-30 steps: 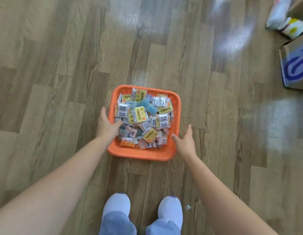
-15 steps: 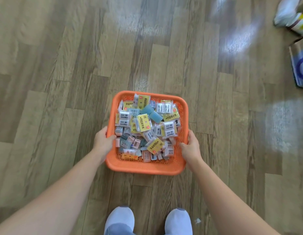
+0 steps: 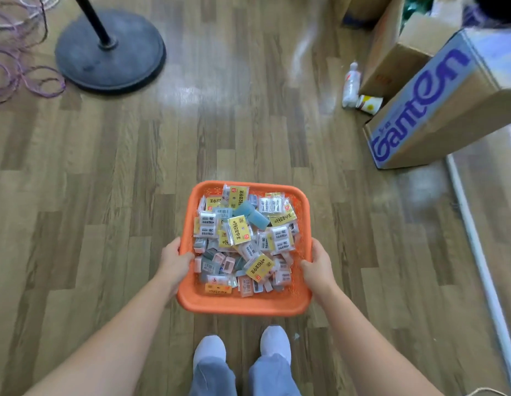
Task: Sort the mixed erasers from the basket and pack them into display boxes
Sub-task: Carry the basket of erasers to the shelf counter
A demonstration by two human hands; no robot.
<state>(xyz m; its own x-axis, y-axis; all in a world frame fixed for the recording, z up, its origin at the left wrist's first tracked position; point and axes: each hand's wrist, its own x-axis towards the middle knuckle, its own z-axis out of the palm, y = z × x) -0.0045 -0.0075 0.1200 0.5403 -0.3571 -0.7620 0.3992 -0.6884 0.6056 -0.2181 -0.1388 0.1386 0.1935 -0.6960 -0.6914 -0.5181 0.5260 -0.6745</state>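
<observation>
An orange plastic basket [image 3: 242, 305] is held up in front of me, above the wooden floor. It is heaped with several wrapped erasers [image 3: 240, 232] in yellow, white, pink, grey and blue packs. My left hand [image 3: 174, 260] grips the basket's left rim, thumb over the edge. On the opposite rim sits my right hand [image 3: 317, 267], closed on it the same way. No display boxes are identifiable in view.
A black round stand base [image 3: 110, 50] and purple cable loops [image 3: 25, 78] lie far left. Cardboard boxes [image 3: 437, 104] stand at the right, with a bottle [image 3: 350, 84] and a cup [image 3: 368, 103] beside them. A white rail [image 3: 477, 252] runs along the right. My feet [image 3: 240, 347] are below the basket.
Both hands went from reaching to gripping the basket's sides and lifted it off the floor. The view has tilted up, bringing the stand and boxes into sight.
</observation>
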